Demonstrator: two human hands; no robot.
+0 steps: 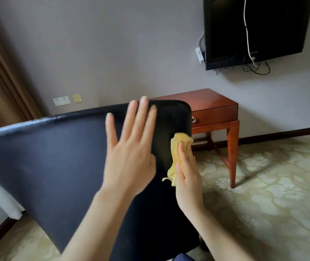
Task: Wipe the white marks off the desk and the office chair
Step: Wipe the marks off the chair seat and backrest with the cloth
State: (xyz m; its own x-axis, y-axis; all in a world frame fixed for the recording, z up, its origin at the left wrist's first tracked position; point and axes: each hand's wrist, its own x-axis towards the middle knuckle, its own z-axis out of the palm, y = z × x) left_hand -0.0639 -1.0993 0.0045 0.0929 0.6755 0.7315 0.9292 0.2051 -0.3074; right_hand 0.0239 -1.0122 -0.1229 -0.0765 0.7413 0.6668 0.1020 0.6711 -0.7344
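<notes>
item: chair, dark back facing the camera, no white marks showing on it; judged mid-wipe.
left hand: fingers straight and spread over the back; contact unclear, blurred.
right hand: fingers curled round the cloth, pressing it on the back's right edge.
desk: behind the chair by the wall; marks too far to tell.
drawer: closed, contents hidden.

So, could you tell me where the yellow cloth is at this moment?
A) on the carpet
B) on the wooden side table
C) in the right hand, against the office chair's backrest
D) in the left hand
C: the right hand holds the yellow cloth against the right edge of the black backrest.
</notes>
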